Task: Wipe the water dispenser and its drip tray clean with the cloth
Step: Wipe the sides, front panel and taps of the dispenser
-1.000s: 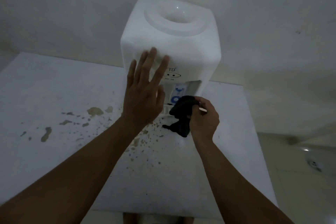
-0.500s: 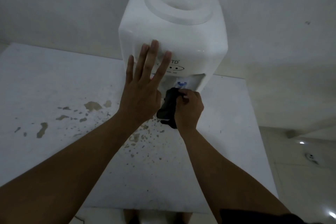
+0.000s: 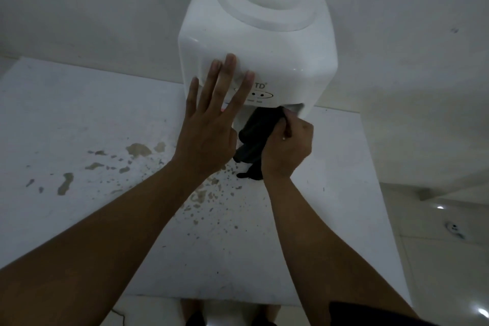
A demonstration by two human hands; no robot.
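A white tabletop water dispenser [image 3: 277,61] stands at the back of a white table [image 3: 79,127], against the wall. My left hand [image 3: 211,124] lies flat with straight, spread fingers on its front panel, left of the logo. My right hand [image 3: 287,151] grips a dark cloth [image 3: 255,132] and pushes it into the recess under the front panel, where the taps are. The cloth and both hands hide the taps and the drip tray.
Brownish stains and specks [image 3: 137,151] are scattered over the table in front of the dispenser. The table's right edge [image 3: 375,193] drops to a tiled floor [image 3: 436,259]. A plain wall [image 3: 105,8] rises close behind.
My right hand pushed the cloth up and deeper into the recess, covering the blue tap that showed before. My left hand stayed flat on the front panel. The view moved closer.
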